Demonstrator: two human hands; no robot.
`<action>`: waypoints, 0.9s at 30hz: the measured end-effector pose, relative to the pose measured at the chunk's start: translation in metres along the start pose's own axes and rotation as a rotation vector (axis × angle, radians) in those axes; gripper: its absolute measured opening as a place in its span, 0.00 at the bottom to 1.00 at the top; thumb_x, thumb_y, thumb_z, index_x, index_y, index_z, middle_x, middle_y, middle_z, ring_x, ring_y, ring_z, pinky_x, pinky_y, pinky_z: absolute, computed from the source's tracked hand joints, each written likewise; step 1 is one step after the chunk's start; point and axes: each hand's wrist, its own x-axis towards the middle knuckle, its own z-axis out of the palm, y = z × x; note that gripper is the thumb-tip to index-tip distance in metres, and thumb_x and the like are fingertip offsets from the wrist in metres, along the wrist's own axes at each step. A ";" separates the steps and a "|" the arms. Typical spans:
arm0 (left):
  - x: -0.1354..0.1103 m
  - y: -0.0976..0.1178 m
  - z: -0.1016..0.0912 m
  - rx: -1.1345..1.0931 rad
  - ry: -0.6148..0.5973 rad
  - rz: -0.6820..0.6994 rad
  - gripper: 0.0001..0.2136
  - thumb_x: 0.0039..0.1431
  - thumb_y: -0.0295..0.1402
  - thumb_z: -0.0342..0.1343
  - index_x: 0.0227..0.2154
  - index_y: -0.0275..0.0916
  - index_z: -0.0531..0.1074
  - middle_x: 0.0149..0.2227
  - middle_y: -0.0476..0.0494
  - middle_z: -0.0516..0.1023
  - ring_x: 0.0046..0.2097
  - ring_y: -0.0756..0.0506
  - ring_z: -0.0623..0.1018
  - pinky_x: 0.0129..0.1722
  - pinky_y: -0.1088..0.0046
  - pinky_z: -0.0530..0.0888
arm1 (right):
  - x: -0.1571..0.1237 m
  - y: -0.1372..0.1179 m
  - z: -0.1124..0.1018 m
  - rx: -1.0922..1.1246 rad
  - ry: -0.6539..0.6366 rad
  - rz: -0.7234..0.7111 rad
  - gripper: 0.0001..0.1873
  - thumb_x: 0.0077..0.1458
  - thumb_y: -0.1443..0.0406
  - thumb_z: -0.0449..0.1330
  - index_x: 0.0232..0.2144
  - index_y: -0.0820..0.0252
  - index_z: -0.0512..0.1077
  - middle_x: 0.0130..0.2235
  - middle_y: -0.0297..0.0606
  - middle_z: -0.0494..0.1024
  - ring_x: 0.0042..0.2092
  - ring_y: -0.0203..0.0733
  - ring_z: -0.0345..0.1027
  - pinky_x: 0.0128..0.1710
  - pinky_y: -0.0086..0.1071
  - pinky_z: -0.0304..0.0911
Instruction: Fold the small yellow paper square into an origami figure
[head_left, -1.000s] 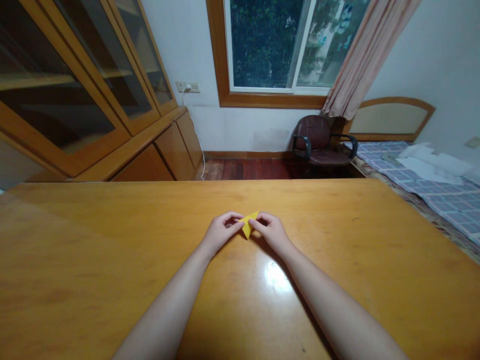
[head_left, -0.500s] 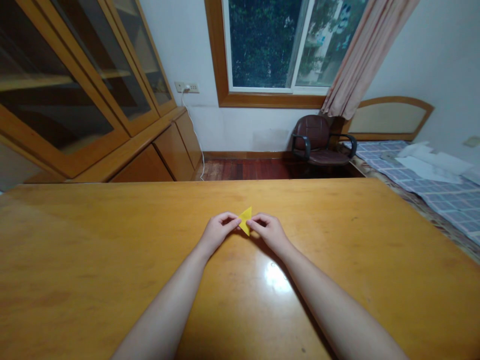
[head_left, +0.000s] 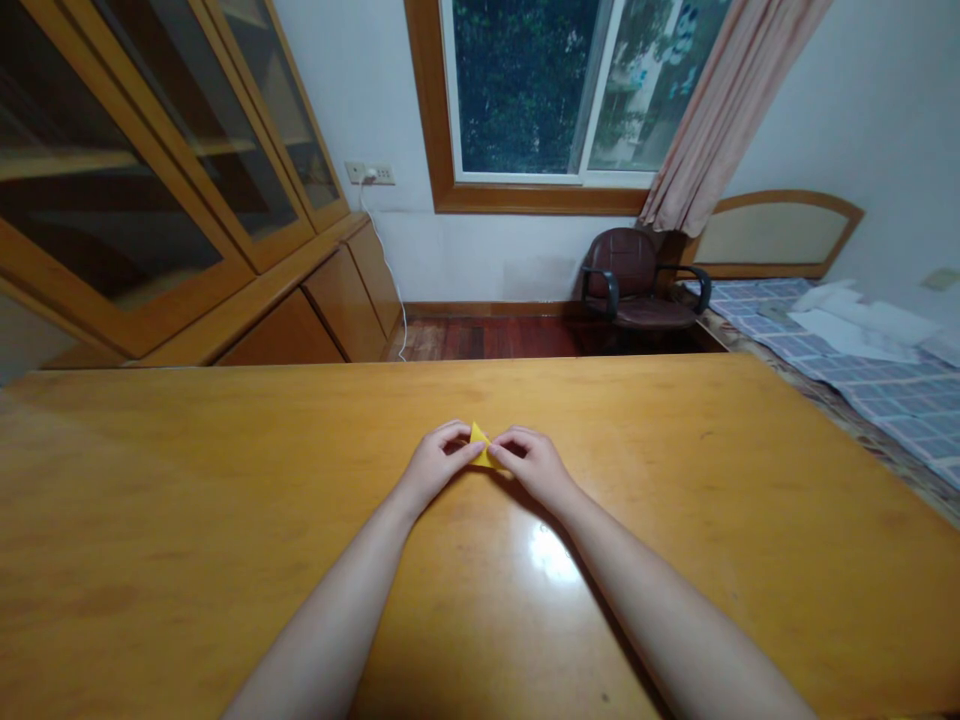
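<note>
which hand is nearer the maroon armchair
Right. The right hand is this side of the maroon armchair and to its left; the left hand sits farther to its left.

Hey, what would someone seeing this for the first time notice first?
Probably the yellow paper, pinched between the left hand and right hand over the middle of the table. Next might come the window at the top, then the dark red chair beyond the table's far edge.

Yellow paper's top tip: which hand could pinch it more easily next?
Probably the left hand: it is closer to the top tip of the yellow paper. The right hand holds the paper too, but farther from that tip.
</note>
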 end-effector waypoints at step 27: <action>0.000 -0.011 -0.005 -0.305 0.279 -0.116 0.14 0.49 0.43 0.64 0.26 0.35 0.73 0.26 0.50 0.72 0.29 0.50 0.70 0.31 0.76 0.67 | 0.002 0.007 -0.001 0.096 0.163 0.042 0.11 0.57 0.59 0.59 0.32 0.61 0.76 0.32 0.38 0.77 0.34 0.39 0.70 0.36 0.31 0.63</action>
